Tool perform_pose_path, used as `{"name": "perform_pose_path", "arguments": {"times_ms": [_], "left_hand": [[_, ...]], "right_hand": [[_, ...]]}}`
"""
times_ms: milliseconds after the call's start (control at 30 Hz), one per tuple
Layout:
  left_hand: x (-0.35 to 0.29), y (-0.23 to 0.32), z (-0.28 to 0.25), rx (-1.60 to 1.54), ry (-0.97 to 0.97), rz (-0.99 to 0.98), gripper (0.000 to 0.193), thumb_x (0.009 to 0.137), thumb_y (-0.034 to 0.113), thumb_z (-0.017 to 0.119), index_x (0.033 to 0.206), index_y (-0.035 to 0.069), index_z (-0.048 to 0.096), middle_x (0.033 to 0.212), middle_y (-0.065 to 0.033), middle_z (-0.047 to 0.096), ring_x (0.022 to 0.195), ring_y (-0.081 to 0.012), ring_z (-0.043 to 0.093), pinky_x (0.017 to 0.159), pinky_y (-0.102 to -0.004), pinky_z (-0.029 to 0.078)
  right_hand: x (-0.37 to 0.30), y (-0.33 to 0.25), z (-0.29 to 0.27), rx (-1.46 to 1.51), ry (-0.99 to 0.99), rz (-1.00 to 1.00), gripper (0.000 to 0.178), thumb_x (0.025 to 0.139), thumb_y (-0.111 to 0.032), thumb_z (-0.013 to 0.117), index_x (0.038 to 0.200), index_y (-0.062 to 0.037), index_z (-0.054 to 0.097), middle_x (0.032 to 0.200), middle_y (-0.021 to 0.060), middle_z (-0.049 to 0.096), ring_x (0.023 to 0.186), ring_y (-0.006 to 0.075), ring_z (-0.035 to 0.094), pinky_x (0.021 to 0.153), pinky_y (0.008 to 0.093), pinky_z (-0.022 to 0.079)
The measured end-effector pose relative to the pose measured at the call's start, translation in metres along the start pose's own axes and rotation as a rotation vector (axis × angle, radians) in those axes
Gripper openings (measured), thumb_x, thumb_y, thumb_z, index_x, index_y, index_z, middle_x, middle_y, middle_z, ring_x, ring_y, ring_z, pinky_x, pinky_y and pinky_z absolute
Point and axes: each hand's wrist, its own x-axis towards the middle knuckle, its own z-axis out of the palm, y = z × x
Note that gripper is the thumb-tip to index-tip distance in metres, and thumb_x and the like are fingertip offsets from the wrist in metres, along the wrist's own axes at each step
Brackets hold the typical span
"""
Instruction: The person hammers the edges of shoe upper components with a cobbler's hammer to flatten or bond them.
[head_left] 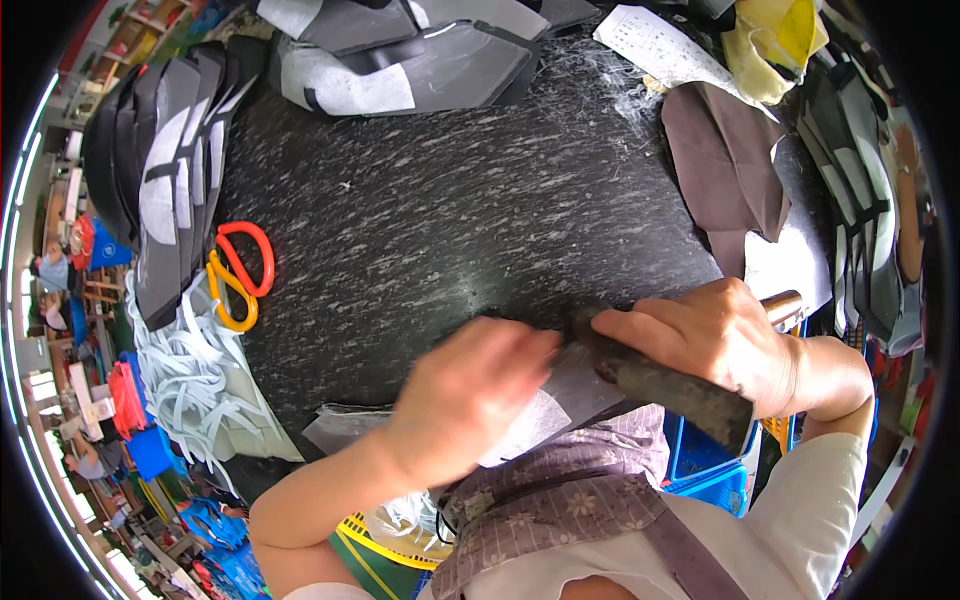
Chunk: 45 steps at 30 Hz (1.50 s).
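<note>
Grey piece (pixel 590 385) borders open tabletop (pixel 450 200), right fingers (pixel 642 328) gripping tool (pixel 690 395), left fingers' (pixel 512 352) hold unclear.

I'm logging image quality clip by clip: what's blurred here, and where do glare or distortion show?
Head view: the left hand is smeared, apparently by motion, the right hand sharper; head view: glare washes out a white patch below the brown piece; head view: fisheye distortion curves the surroundings toward the dark rim.

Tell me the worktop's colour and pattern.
The worktop is black with pale grey, streaky flecks, best seen in the middle of the head view.
</note>
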Motion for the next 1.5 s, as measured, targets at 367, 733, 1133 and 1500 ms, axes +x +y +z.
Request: {"name": "perform_pose_path", "arguments": {"times_ms": [367,733,1133,1500], "left_hand": [[-0.018,-0.015,-0.007,-0.04,0.108,0.05,0.018,0.071,0.007,0.075,0.088,0.007,0.072,0.085,-0.0041,0.064,0.077,-0.0225,0.061,0.068,-0.0355,0.048],[-0.001,-0.001,0.003,-0.105,0.245,-0.009,0.015,0.077,0.0,0.076,0.091,0.003,0.071,0.085,-0.0087,0.062,0.067,-0.0233,0.064,0.058,-0.034,0.052],[-0.019,-0.008,0.006,0.295,0.203,0.183,0.028,0.069,0.006,0.071,0.097,0.003,0.073,0.086,-0.0038,0.06,0.069,-0.0187,0.058,0.056,-0.0306,0.046],[-0.024,-0.01,0.007,0.4,0.202,0.3,0.028,0.074,0.011,0.07,0.099,-0.001,0.07,0.091,-0.0058,0.06,0.079,-0.0181,0.059,0.072,-0.0324,0.048]], "right_hand": [[0.008,-0.001,0.018,0.011,0.096,-0.094,0.028,0.081,-0.016,0.062,0.107,-0.006,0.06,0.073,0.0028,0.058,0.056,0.0189,0.064,0.042,0.033,0.049],[0.011,0.007,-0.019,0.147,0.193,0.123,0.033,0.084,-0.011,0.07,0.115,-0.0008,0.064,0.089,0.0136,0.072,0.077,0.0298,0.073,0.067,0.0348,0.057],[0.001,0.013,0.007,0.131,0.094,-0.023,0.048,0.083,-0.025,0.067,0.125,-0.003,0.059,0.077,0.0089,0.061,0.06,0.028,0.064,0.051,0.0379,0.049],[0.037,0.0,0.003,0.029,-0.06,-0.119,0.033,0.078,-0.012,0.061,0.111,-0.0037,0.058,0.072,0.0076,0.06,0.062,0.0262,0.067,0.049,0.0384,0.053]]}}
